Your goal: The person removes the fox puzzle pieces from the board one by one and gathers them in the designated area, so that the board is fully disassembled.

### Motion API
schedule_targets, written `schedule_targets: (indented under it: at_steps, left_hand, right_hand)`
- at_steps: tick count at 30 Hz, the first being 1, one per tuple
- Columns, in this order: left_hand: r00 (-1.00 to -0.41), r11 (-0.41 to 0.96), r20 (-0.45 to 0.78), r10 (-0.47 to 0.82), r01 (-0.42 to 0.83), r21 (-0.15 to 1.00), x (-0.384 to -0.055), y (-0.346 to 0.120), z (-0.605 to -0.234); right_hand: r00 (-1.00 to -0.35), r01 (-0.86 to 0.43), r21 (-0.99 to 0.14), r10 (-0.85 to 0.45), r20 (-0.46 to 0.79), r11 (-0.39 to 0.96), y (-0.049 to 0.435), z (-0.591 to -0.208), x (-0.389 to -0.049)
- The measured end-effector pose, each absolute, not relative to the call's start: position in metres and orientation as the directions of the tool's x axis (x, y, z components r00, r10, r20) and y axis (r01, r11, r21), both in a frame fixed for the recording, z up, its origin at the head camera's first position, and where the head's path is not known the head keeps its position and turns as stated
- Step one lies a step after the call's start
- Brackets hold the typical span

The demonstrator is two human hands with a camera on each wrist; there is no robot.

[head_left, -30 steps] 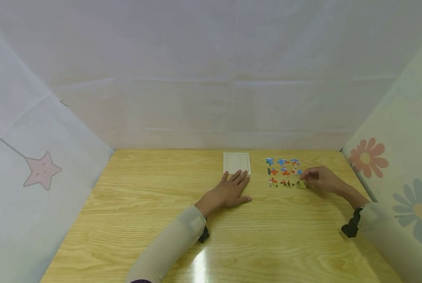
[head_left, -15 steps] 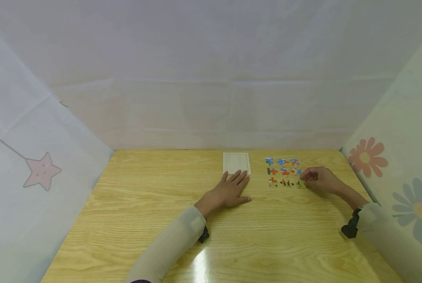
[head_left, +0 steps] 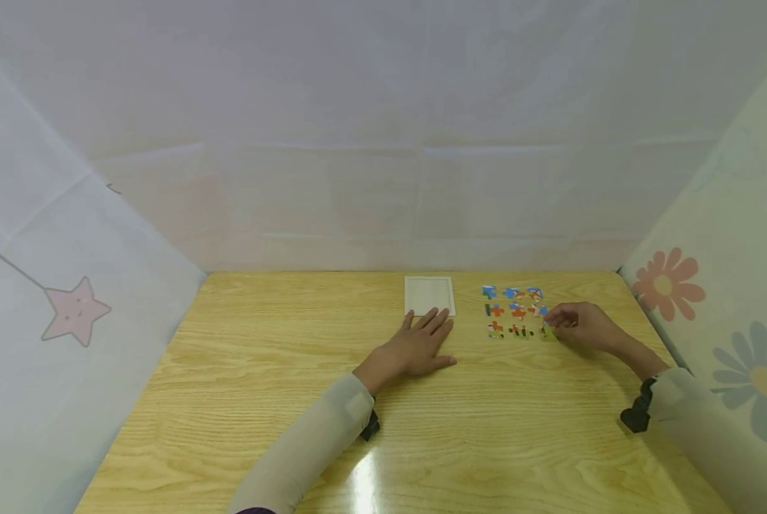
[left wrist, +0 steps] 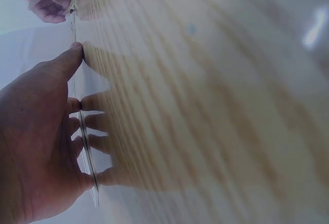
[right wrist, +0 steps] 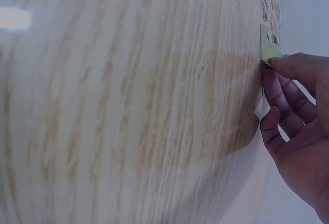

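My left hand (head_left: pixel 415 350) lies flat on the table with its fingers spread. Its fingertips reach the near edge of a shallow, square wooden puzzle tray (head_left: pixel 429 294). To the right, my right hand (head_left: pixel 579 325) pinches the edge of a yellow-green jigsaw piece (right wrist: pixel 268 44) between thumb and finger, low over the tabletop. This piece is at the near right corner of a group of colourful jigsaw pieces (head_left: pixel 517 312) set out in three spaced rows, and the fingertips partly cover it in the head view. In the left wrist view, the left thumb and fingertips meet the tabletop.
The wooden table (head_left: pixel 261 371) ends at a white cloth backdrop (head_left: pixel 332 207) behind the tray and pieces. A side cloth with printed flowers (head_left: pixel 663 287) stands close to the right forearm. Another cloth with a pink star (head_left: pixel 77 311) hangs on the left.
The yellow-green piece has turned slightly under the right fingertips, and less of it shows on the near side. Both hands have stayed almost in place, and the tray is unmoved.
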State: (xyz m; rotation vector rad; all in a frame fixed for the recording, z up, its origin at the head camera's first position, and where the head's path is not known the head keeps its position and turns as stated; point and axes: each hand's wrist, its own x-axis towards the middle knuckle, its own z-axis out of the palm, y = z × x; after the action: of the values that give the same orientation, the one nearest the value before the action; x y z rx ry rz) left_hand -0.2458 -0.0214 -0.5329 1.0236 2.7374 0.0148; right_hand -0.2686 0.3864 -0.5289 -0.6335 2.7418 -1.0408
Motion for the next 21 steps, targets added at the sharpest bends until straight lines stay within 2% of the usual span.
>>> schedule_targets:
  at_steps: [7,13,21]
  left_hand:
    - [-0.729,0.754,-0.203,0.654,0.650,0.092,-0.2457,-0.0220,-0.5329]
    - [-0.728,0.751,-0.194,0.657,0.654,0.088,-0.2450,-0.0227,-0.5332]
    - [-0.733,0.753,-0.179,0.657,0.652,0.089,-0.2453,-0.0267,-0.5310]
  right_hand:
    - [-0.901,-0.352,-0.667,-0.431,0.052,0.656,0.3876,-0.5342,-0.2690]
    - [-0.905,-0.331,-0.662,-0.424,0.023,0.672,0.3894,-0.5352,-0.2698]
    - [-0.898,-0.391,-0.590,-0.435,0.074,0.707,0.3893,-0.5275,-0.2695]
